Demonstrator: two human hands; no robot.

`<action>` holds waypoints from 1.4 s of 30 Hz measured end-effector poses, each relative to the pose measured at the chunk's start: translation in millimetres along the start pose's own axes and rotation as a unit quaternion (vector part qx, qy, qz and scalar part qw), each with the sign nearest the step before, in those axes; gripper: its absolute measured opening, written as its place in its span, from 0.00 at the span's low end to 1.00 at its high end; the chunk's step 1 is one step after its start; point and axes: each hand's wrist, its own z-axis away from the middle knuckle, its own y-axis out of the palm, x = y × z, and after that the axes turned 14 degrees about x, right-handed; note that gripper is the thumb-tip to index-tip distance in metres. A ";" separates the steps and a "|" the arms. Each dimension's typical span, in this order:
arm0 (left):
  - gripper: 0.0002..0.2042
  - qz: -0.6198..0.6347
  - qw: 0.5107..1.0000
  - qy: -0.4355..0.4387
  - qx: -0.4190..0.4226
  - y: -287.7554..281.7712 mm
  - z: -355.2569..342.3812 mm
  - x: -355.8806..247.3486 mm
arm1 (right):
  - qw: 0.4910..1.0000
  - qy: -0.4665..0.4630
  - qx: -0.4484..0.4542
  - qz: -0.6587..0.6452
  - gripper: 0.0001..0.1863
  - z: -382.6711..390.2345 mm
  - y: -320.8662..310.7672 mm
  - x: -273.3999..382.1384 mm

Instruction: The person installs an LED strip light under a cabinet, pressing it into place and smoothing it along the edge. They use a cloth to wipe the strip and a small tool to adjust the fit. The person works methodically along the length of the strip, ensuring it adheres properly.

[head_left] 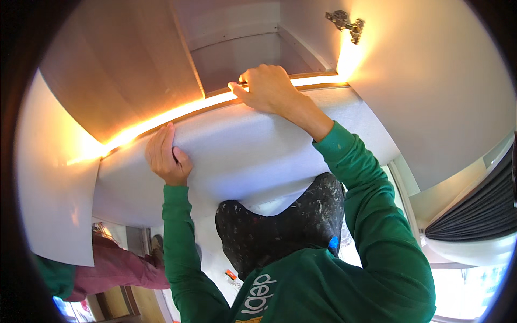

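A glowing LED light strip (175, 113) runs along the lower front edge of a cabinet, above a pale, smooth panel (242, 151). My right hand (269, 89) is curled over the strip near its right part, thumb and forefinger closed at the lit edge; the fingertips are partly hidden. Lower on the left, my left hand (168, 157) rests flat against the top of the pale panel just under the strip. Its fingers are stretched out and close together, with the thumb apart, and nothing is in it. Both forearms are in green sleeves.
A brown wooden door (118, 64) covers the cabinet's left part; its right compartment (237, 56) stands uncovered. A metal hinge (346, 24) juts from the right white panel (436, 91). Another white panel (56, 177) flanks the left. Another person's maroon trousers (118, 266) show at lower left.
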 end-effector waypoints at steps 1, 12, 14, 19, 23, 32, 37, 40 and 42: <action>0.18 0.001 1.000 0.000 0.013 -2.8 -1.5 0.3 | 1.000 0.007 0.011 -0.020 0.26 0.2 -1.6 -3.4; 0.20 0.046 0.998 -0.039 -0.006 5.7 11.8 5.4 | 0.964 -0.021 -0.089 0.248 0.10 28.0 -8.4 -88.2; 0.21 0.050 0.998 -0.044 -0.001 1.2 10.9 2.9 | 0.974 -0.029 -0.072 0.212 0.16 28.6 -2.3 -90.7; 0.20 0.053 0.998 -0.044 0.000 -9.0 4.4 -4.5 | 0.957 0.056 -0.056 0.278 0.13 43.7 -14.9 -123.7; 0.19 0.044 0.997 -0.057 -0.006 -13.5 1.2 -10.1 | 0.950 0.108 -0.040 0.292 0.18 38.0 -14.6 -127.3; 0.19 0.049 0.998 -0.033 0.014 -25.4 -0.4 -9.8 | 0.937 0.142 -0.121 0.296 0.16 21.1 -10.4 -131.4; 0.19 0.045 0.998 -0.040 0.002 -22.0 -0.8 -11.0 | 0.940 0.111 -0.074 0.316 0.15 27.2 -16.1 -131.4; 0.19 0.046 0.998 -0.046 -0.007 -18.2 0.6 -12.6 | 0.979 0.106 -0.025 0.171 0.17 10.1 -5.2 -97.5; 0.19 0.041 0.998 -0.048 -0.006 -17.9 2.7 -12.3 | 0.988 0.043 -0.015 0.148 0.19 -1.3 5.5 -73.5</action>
